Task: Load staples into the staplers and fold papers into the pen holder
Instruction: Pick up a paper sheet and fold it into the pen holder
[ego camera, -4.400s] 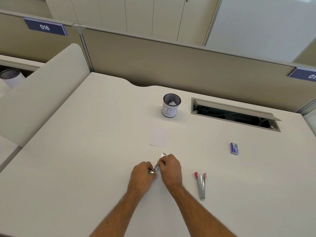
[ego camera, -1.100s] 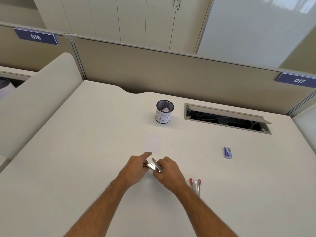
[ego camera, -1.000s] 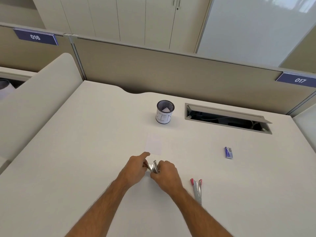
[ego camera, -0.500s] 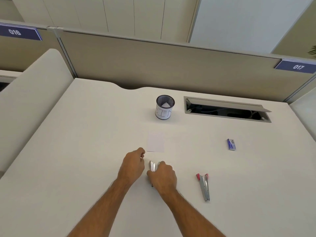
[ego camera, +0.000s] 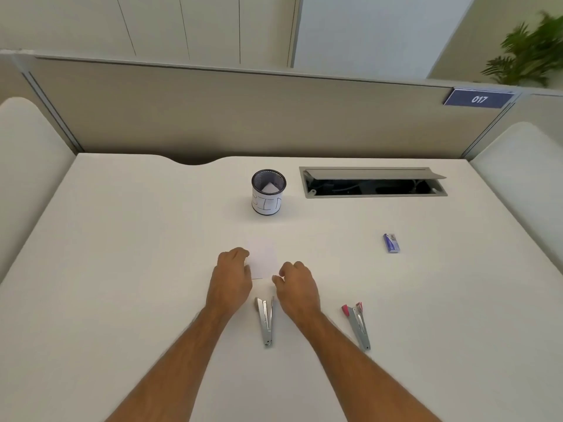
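A silver stapler [ego camera: 266,320] lies on the desk between my two forearms, free of both hands. A second stapler with pink tips [ego camera: 357,325] lies to its right. A small white paper sheet [ego camera: 262,260] lies flat just beyond my hands. My left hand [ego camera: 231,280] touches the sheet's left edge with curled fingers. My right hand [ego camera: 297,286] rests at the sheet's lower right corner, fingers curled. The mesh pen holder [ego camera: 268,191] stands farther back with a folded white paper inside. A small blue staple box [ego camera: 391,243] lies to the right.
An open cable hatch [ego camera: 373,182] is set into the desk behind the staple box. A beige partition wall [ego camera: 213,117] runs along the desk's far edge. Curved white side panels [ego camera: 27,166] border the desk on both sides.
Both hands let go of the silver stapler, which now lies on the desk. They moved forward to the paper sheet. The camera view shifted to the right.
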`<state>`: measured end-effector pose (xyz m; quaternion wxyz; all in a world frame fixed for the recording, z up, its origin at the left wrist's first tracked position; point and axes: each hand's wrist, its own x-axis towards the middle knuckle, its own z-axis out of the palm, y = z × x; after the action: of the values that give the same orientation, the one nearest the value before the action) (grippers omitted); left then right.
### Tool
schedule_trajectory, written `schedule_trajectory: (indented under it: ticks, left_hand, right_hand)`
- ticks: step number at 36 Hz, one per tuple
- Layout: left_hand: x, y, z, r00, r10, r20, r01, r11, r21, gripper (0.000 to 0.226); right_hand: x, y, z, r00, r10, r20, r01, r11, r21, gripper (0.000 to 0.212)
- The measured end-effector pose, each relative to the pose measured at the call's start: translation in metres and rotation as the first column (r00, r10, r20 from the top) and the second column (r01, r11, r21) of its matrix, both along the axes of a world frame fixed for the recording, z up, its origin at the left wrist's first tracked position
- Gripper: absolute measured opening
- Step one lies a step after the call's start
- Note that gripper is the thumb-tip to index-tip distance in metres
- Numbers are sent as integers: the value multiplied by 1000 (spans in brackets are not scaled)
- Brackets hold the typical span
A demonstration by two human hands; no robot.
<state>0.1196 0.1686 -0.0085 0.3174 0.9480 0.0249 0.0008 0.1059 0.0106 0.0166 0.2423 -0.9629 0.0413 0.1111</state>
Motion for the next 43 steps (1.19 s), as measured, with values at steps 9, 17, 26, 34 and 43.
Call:
schedule_trajectory:
  ticks: [9, 17, 26, 34, 43]
  left_hand:
    - [32, -1, -7, 996, -56, -67, 60, 997, 56, 48]
    - [64, -4, -9, 983, 128, -129, -138, 988, -74, 40]
    - [88, -1, -18, 958, 235, -166, -258, 957, -130, 29]
    - [99, 0, -22, 949, 259, -181, -282, 953, -110, 9]
    - [99, -2, -22, 952, 244, -185, -259, 964, -65, 9]
  right_hand:
    - [28, -7, 1, 988, -114, -102, 110, 993, -48, 42]
    - [35, -8, 2, 953, -231, -197, 232, 973, -21, 54]
    - [41, -6, 2, 949, -232, -214, 225, 973, -58, 53]
    - [42, -6, 1, 956, -213, -201, 202, 977, -74, 49]
    - [41, -5, 2, 958, -202, -202, 190, 979, -76, 46]
